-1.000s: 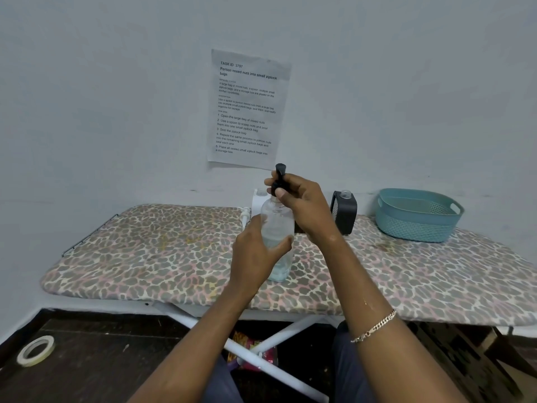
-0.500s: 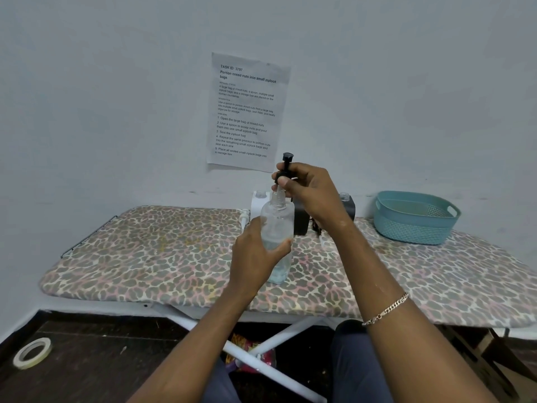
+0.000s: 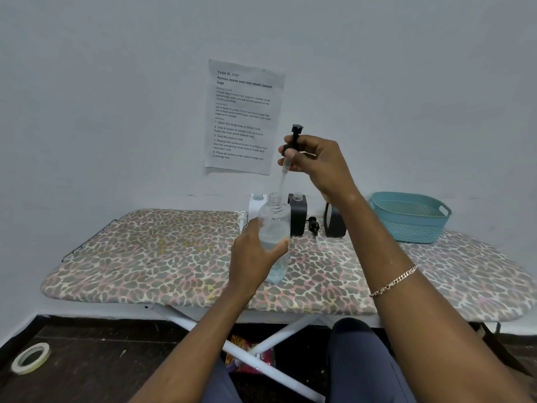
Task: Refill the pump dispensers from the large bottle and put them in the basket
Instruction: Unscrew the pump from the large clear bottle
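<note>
Gripping a clear bottle [image 3: 273,225] round its middle with the left hand [image 3: 255,251], upright on the ironing board [image 3: 145,257], a little liquid at the bottom. Pinching a black pump head [image 3: 295,135] in the right hand [image 3: 313,161], held above the open neck, dip tube [image 3: 282,181] reaching down to about the mouth. Behind, by the wall, a white dispenser [image 3: 257,203] and a black dispenser [image 3: 297,216], both uncapped. Far right on the board, well apart, a teal basket [image 3: 409,219].
</note>
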